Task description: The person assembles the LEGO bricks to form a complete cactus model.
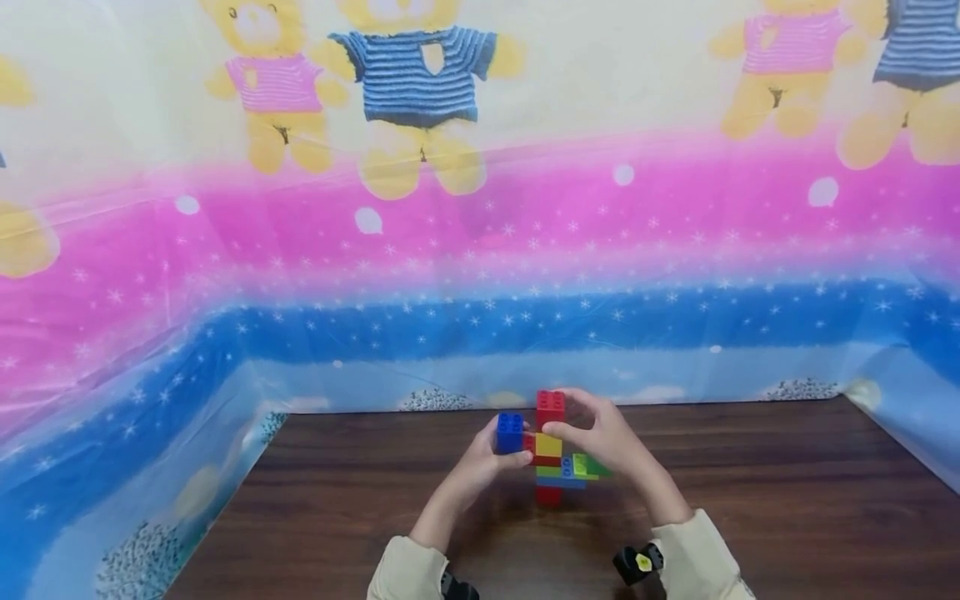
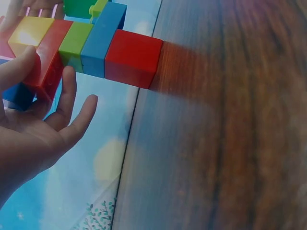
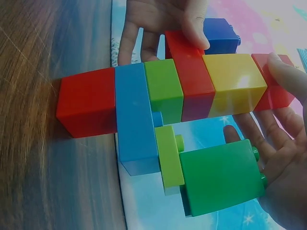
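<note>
A tower of toy building bricks stands on the table, with a red brick at its foot. Above that come a long blue brick, a lime brick, a long red brick and a yellow brick. My left hand pinches the long red brick, its thumb on the near face, beside a dark blue brick on that side. With thumb and fingers, my right hand grips the top red brick. A green brick and thin lime brick sit on the blue brick's right end.
The dark wooden table has its back edge close behind the tower. A printed curtain with bears and snowflakes hangs around the back and sides. Black straps sit at the sleeve cuffs.
</note>
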`<state>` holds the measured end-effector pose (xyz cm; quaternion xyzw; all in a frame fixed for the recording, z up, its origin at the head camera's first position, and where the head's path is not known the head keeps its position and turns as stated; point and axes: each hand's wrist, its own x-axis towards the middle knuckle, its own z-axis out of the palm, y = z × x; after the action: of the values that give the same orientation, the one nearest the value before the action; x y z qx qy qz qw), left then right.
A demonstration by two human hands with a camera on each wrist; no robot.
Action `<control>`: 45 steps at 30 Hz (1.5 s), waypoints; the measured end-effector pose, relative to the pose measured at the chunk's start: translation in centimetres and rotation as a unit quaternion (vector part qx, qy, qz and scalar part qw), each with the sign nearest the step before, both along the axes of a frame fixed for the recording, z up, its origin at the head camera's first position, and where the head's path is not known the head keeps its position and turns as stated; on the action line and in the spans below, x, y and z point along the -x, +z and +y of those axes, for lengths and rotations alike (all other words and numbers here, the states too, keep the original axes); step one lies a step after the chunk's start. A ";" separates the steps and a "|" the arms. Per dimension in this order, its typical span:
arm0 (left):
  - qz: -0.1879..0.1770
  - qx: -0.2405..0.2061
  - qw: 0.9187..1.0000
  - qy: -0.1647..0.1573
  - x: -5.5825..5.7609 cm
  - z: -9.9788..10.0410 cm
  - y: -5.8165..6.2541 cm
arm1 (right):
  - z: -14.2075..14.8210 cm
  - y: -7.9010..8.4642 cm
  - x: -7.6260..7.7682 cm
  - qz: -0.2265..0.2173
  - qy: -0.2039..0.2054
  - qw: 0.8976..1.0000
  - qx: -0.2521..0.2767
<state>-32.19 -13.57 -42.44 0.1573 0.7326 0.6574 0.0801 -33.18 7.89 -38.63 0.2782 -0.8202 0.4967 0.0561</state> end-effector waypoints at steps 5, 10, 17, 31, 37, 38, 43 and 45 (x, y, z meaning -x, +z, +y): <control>0.002 0.007 1.000 0.000 -0.1 0.1 0.2 | 0.1 -0.3 0.1 0.001 0.001 1.000 0.009; 0.006 0.005 1.000 0.004 -0.2 0.1 0.2 | 0.0 -0.4 0.2 0.000 -0.006 1.000 0.010; 0.008 0.008 1.000 0.000 -0.2 0.0 0.2 | 0.0 -0.2 0.1 -0.019 -0.012 1.000 0.000; 0.004 0.007 1.000 0.006 -0.5 0.3 0.4 | 0.1 0.2 0.1 -0.061 -0.011 0.998 -0.001; 0.003 0.008 1.000 0.004 -0.5 0.1 0.4 | -0.1 0.2 0.2 -0.063 -0.007 0.998 0.006; 0.002 0.009 1.000 0.004 -0.5 0.0 0.4 | -0.1 0.2 0.2 -0.062 -0.006 0.998 0.007; -0.004 0.007 1.000 -0.004 -0.3 0.0 0.3 | 0.0 0.1 0.1 -0.054 -0.009 0.998 0.008; -0.005 0.007 1.000 -0.006 -0.3 0.1 0.2 | 0.0 0.0 0.0 -0.054 -0.013 0.998 0.008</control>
<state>-31.93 -13.49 -42.26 0.1583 0.7358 0.6524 0.0888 -33.22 7.89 -38.65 0.2404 -0.8216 0.5166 0.0204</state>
